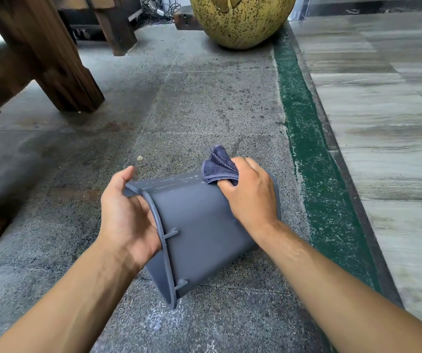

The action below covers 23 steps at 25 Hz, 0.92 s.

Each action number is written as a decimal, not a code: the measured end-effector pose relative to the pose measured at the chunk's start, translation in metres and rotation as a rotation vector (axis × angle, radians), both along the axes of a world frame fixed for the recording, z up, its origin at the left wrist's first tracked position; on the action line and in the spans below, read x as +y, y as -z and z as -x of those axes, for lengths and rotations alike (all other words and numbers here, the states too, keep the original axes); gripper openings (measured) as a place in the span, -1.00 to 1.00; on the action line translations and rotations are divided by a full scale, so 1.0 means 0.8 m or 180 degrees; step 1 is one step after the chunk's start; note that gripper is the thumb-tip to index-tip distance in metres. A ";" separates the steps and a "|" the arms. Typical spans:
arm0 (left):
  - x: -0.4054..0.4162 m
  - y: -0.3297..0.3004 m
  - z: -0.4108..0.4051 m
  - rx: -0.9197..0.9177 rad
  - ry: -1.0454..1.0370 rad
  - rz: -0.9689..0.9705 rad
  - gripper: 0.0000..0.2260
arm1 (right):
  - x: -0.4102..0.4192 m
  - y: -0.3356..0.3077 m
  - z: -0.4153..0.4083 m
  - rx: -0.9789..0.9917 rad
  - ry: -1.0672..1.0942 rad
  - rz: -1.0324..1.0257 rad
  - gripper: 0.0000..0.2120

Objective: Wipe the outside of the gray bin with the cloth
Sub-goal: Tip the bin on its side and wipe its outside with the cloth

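Note:
The gray bin (199, 230) lies tipped on its side over the stone floor, its rim toward the left and its base toward the right. My left hand (126, 212) grips the rim at the open end, fingers inside the mouth. My right hand (250, 192) presses a folded blue-gray cloth (219, 165) against the bin's upper far edge near the base. Pale scuff marks show on the bin's top face.
A dark wooden bench leg (59, 67) stands at the far left. A large speckled yellow-green pot (240, 19) sits at the back. A green painted strip (306, 149) and a raised marble-like step (388, 123) run along the right.

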State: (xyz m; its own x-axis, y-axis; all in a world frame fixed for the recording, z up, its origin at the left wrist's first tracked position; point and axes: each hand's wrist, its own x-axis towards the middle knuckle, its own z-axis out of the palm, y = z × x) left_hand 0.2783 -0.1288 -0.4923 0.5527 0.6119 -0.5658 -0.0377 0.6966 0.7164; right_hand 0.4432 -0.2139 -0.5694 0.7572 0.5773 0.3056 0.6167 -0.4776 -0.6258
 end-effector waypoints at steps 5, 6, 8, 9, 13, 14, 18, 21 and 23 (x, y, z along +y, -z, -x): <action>0.014 0.001 0.004 0.0084 0.0025 0.0016 -0.33 | 0.005 0.009 -0.015 0.0055 0.0060 -0.0022 -0.68; 0.017 0.002 0.005 0.0082 0.0025 0.0028 -0.32 | 0.006 0.011 -0.017 0.0036 0.0076 -0.0014 -0.68; 0.022 0.004 0.005 0.0092 0.0033 0.0048 -0.33 | 0.008 0.014 -0.023 0.0019 0.0119 -0.0009 -0.69; 0.026 0.006 0.006 0.0106 0.0038 0.0060 -0.33 | 0.008 0.015 -0.026 0.0038 0.0143 -0.0003 -0.70; 0.041 0.015 0.011 0.0167 0.0058 0.0053 -0.38 | 0.009 0.026 -0.039 0.0172 0.0267 0.0038 -0.74; 0.044 0.018 0.013 0.0181 0.0052 0.0033 -0.39 | 0.009 0.029 -0.043 0.0217 0.0313 0.0062 -0.75; 0.054 0.026 0.015 0.0242 0.0081 -0.0089 -0.47 | 0.005 0.043 -0.057 0.0316 0.0482 0.0169 -0.74; 0.057 0.029 0.015 0.0331 0.0082 -0.0196 -0.54 | -0.002 0.056 -0.063 0.0445 0.0573 0.0203 -0.76; 0.056 0.030 0.014 0.0383 0.0133 -0.0250 -0.54 | -0.008 0.067 -0.066 0.0470 0.0630 0.0376 -0.78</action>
State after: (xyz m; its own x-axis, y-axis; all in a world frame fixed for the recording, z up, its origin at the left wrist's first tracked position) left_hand 0.2668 -0.0841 -0.5164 0.5098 0.6346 -0.5808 0.0795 0.6375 0.7663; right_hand 0.4959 -0.2204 -0.6229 0.8902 0.4388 0.1229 0.4104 -0.6547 -0.6348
